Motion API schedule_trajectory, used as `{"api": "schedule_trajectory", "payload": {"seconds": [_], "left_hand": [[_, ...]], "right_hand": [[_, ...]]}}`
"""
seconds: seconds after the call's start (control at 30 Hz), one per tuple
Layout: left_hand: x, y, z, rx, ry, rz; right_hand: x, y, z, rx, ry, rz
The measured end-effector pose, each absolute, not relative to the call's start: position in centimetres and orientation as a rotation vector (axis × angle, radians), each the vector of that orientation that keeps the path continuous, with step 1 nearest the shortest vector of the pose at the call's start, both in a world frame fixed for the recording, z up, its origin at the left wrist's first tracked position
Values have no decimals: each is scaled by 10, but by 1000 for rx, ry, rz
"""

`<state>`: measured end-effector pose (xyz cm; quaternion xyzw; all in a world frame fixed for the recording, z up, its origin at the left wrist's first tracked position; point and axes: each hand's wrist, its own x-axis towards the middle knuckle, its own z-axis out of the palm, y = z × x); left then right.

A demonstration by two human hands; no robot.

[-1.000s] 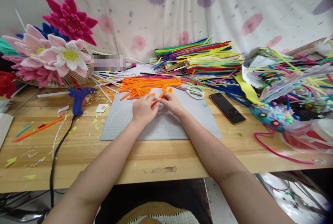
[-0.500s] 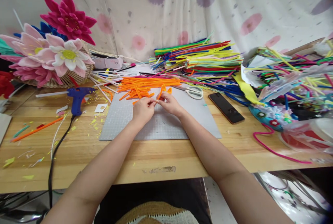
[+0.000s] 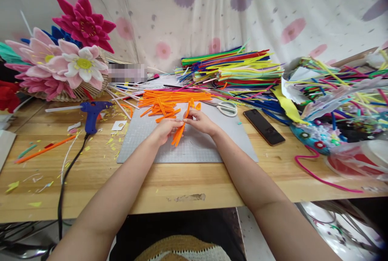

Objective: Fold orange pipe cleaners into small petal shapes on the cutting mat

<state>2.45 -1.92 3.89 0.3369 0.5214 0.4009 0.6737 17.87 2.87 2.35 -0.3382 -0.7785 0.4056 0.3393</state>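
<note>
Over the grey cutting mat [image 3: 200, 151], both hands meet around orange pipe cleaner pieces [image 3: 178, 134], whose ends point down toward me and up past my right fingertips. My left hand [image 3: 166, 130] is closed on the lower part of them. Thumb and fingers of my right hand [image 3: 200, 122] pinch them higher up. Just behind my hands lies a pile of loose orange pipe cleaners [image 3: 169, 98] on the mat's back edge. A few short bent orange pieces show beside my right fingers. Scissors with white handles [image 3: 228, 109] rest at the mat's back right.
A blue glue gun [image 3: 91, 116] with its black cord lies to the left among paper scraps. Felt-like flowers [image 3: 83, 63] stand at the back left. Bundles of coloured pipe cleaners [image 3: 233, 66] are stacked at the back. A phone [image 3: 263, 126] lies right of the mat.
The orange pieces between my hands now hang down into view, where before they were mostly hidden. My left hand has turned and its fingers have shifted. The view has moved slightly.
</note>
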Motion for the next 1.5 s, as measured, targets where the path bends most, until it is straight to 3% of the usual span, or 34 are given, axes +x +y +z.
{"api": "schedule_trajectory", "payload": {"seconds": [0.27,0.77,1.03,1.23,1.37,1.5], "left_hand": [[32,-14,28,896,1343,1280],[38,-11,24,548,1158,1424],[42,-14,27,364,1139,1509],[44,-13,27,329,1147,1546],[45,-12,26,300,1097,1546],[45,-11,24,346,1045,1528]], "right_hand": [[171,32,14,-1079,-1893,1061],[158,12,15,-1173,-2039,944],[150,1,28,-1143,-2296,492],[146,2,28,-1149,-2378,392],[148,2,25,-1180,-2328,459],[151,6,16,-1167,-2121,786]]}}
